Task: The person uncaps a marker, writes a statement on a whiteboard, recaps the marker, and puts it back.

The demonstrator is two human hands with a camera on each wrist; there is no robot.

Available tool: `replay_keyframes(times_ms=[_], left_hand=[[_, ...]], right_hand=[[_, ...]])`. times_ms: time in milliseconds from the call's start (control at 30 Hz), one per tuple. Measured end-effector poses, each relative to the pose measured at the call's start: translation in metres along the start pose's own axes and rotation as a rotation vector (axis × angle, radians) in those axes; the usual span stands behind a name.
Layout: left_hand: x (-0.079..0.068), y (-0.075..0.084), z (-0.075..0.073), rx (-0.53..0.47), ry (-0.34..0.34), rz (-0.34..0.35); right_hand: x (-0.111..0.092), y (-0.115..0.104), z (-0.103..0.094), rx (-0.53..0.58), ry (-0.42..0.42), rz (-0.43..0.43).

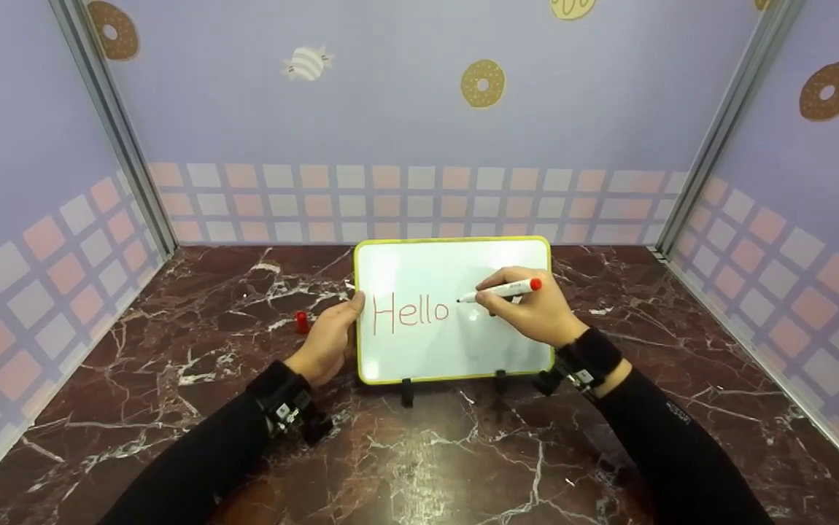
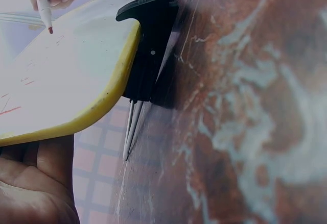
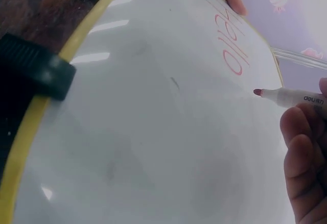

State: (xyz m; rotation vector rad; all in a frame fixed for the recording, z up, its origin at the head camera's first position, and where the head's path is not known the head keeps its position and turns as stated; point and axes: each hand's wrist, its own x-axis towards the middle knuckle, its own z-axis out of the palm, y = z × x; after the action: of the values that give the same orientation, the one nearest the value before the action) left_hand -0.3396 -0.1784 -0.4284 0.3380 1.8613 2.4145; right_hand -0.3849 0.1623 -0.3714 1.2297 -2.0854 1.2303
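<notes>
A whiteboard (image 1: 419, 262) with a yellow rim leans upright on a black stand (image 2: 150, 45). The word "Hello" (image 1: 411, 313) is written on it in red. My left hand (image 1: 328, 339) grips the board's left edge, thumb on the front and fingers behind, as the left wrist view shows. In my right hand (image 1: 529, 306) a white marker (image 1: 507, 289) with a red end is pinched between thumb and fingers. Its tip points left, just right of the "o"; in the right wrist view the tip looks slightly off the board.
A red marker cap (image 1: 302, 322) stands on the dark marbled table (image 1: 244, 437), left of my left hand. Purple patterned walls (image 1: 390, 124) enclose the table at the back and both sides. The stand's front feet (image 1: 407, 394) stick out below the board.
</notes>
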Motion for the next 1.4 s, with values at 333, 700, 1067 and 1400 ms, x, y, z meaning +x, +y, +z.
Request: replay_keyframes(times_ms=[333,700,1067,1400], left_hand=[[0.0005,0.0000,0.0015,-0.009,0.020,-0.001],[-0.0004,0.0007,0.0002,0.003,0.013,-0.008],[0.0003,-0.0006,0.0002,0.003,0.017,-0.008],[0.0003,-0.0006,0.0011,-0.002,0.025,-0.005]], right_hand=[[-0.0034,0.0036,-0.0017,0.003,-0.008,-0.039],[-0.0038,0.0044,0.0006,0.003,-0.005,-0.049],[-0.0041,0.0045,0.0016,-0.013,-0.001,-0.075],[-0.0039,0.0052,0.0014,-0.015,-0.004,-0.066]])
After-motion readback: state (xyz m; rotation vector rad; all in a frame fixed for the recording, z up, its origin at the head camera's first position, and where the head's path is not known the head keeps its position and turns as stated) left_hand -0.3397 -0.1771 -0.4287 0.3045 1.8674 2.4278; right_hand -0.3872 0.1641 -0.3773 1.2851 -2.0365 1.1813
